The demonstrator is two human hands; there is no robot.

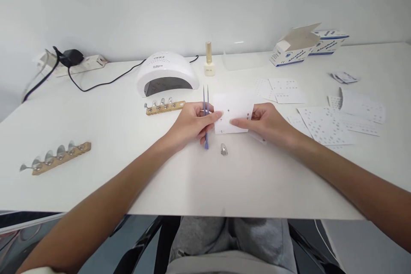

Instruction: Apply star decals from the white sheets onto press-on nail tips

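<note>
Both hands hold a white nail sticker sheet (236, 100) with a few small dark motifs above the table. My left hand (192, 124) pinches its left edge, thumb on top, and also grips blue tweezers (206, 139) whose tips point away from me. On the right side of the sheet, my right hand (271, 124) is closed with its thumb pressed on the face. Part of another small sheet (257, 138) shows beneath it. A loose silvery nail tip (224, 150) with a pale star-like mark lies on the table just below the sheet.
Behind my left hand are a wooden stand (165, 108) of nail tips and a white nail lamp (168, 66). Another stand (62, 159) lies left. A polish bottle (209, 66) stands at the back. Rightward are sticker sheets (327, 126) and alcohol pad boxes (290, 53).
</note>
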